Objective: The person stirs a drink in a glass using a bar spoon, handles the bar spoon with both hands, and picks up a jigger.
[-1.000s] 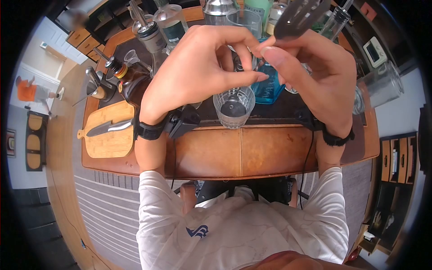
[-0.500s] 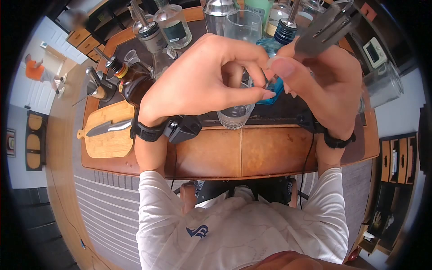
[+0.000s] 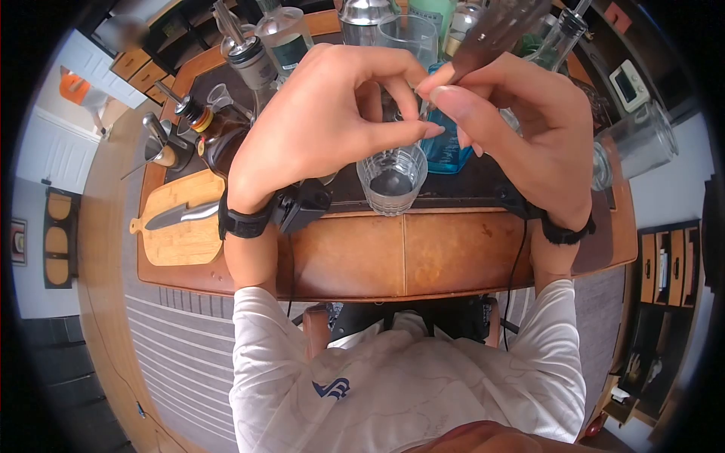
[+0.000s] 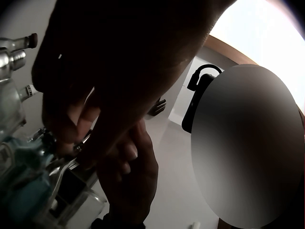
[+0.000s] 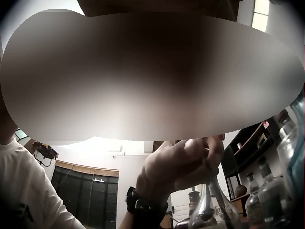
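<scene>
Above a cut-glass tumbler (image 3: 393, 183), the right hand (image 3: 521, 128) pinches a long utensil with a dark, blurred forked end (image 3: 502, 36) between thumb and fingers. The left hand (image 3: 325, 124) faces it, its thumb and fingertips curled around the utensil's thin metal shaft, which the fingers mostly hide. In the left wrist view the tines (image 4: 157, 107) stick out behind the left hand (image 4: 114, 62), and the right hand (image 4: 131, 176) is below. A blue bottle (image 3: 447, 151) stands just behind the tumbler, partly covered by the hands. The utensil's lower end cannot be made out.
Bottles with pourers, a tall glass (image 3: 408, 38) and a metal shaker (image 3: 365, 19) crowd the table's back. At left, a knife (image 3: 181, 214) lies on a wooden board (image 3: 185, 245) beside a brown bottle (image 3: 219, 147). A clear glass vessel (image 3: 642, 147) is at right.
Both hands and the forked end shifted right, then came back left to near their earlier place. The tumbler stays put. A person in the background has moved towards the upper part of the doorway.
</scene>
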